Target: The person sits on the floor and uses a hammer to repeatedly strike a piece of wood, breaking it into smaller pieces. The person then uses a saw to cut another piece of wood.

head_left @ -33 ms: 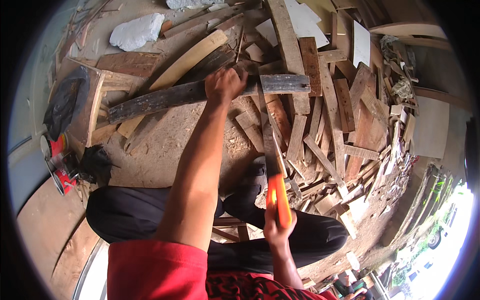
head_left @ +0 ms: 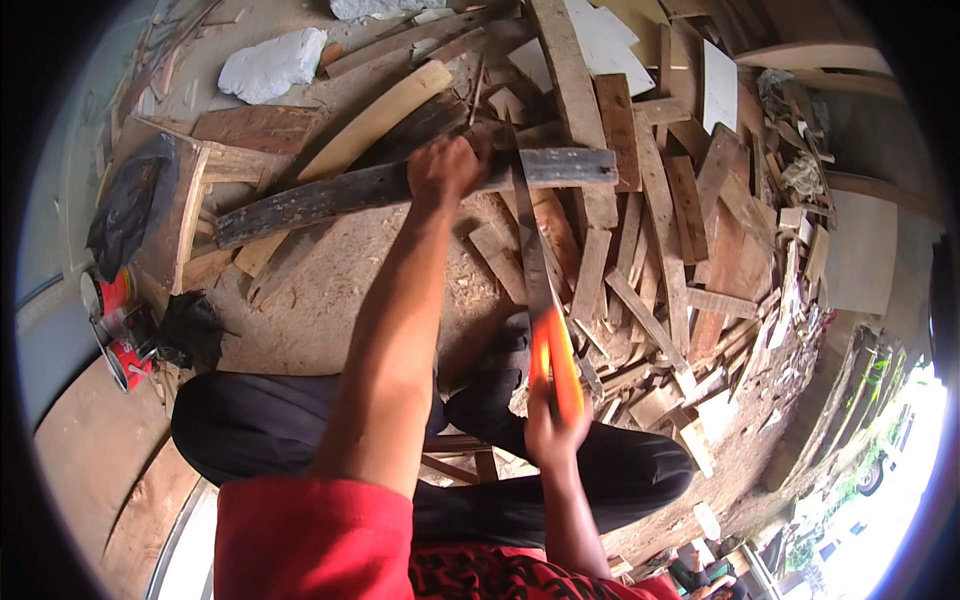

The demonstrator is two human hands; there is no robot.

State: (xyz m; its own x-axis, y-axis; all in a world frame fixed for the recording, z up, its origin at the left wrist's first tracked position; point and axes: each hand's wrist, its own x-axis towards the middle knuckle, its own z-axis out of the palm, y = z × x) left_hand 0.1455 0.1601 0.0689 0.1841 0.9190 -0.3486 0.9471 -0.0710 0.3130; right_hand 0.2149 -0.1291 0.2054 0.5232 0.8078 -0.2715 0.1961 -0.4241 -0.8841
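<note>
A long dark-painted wooden plank [head_left: 320,211] lies crosswise in front of me, over other timber. My left hand [head_left: 443,167] is closed round it right of its middle, the arm stretched forward. In my right hand [head_left: 556,430], nearer my body, is the orange handle of a handsaw [head_left: 531,250]; fingers wrap round the handle, which is smeared by motion. The saw's blade runs away from me and crosses the plank to the right of my left hand, with a short plank end beyond it. Whether the teeth have cut in cannot be made out.
Loose boards and offcuts [head_left: 660,220] are heaped at the right and far side. A pale curved board [head_left: 390,115] passes behind the plank. At the left stand a wooden frame [head_left: 190,215], a black plastic bag [head_left: 135,205] and red cans [head_left: 125,362]. A white block [head_left: 272,66] lies far left.
The saw and my right hand have shifted a little forward, away from my body. My left hand and the plank are almost where they were.
</note>
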